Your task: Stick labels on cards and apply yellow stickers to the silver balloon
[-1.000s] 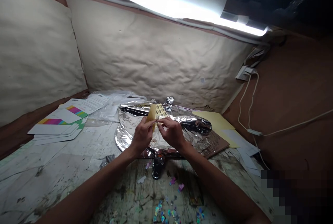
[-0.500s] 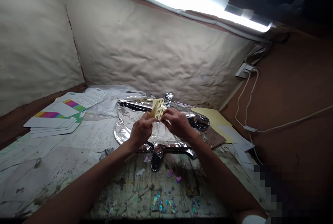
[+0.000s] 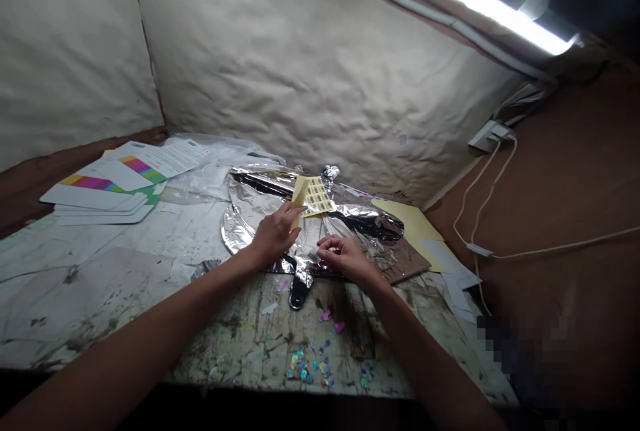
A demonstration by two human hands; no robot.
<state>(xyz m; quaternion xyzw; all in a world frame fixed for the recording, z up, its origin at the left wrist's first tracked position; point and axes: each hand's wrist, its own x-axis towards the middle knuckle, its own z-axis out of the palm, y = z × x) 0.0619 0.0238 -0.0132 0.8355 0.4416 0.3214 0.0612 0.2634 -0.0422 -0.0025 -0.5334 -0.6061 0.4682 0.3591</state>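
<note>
My left hand [image 3: 273, 236] pinches a small yellow sticker sheet [image 3: 313, 195] by its lower corner and holds it up above a flat silver foil balloon [image 3: 260, 207]. My right hand [image 3: 343, 256] is low on the foil near its neck, fingers curled and pressed together on the foil surface; whether a sticker sits under the fingertips is too small to tell. The balloon's dark neck [image 3: 299, 291] points toward me.
Shiny confetti pieces [image 3: 313, 367] lie scattered on the worn tabletop near its front edge. A stack of white cards with rainbow stripes [image 3: 107, 187] sits at the left. Yellow and brown paper sheets [image 3: 415, 227] lie right of the foil. White cables [image 3: 480, 247] hang along the right wall.
My right hand left the sticker sheet and dropped down onto the foil. My left hand kept the sheet raised. The view tilted downward.
</note>
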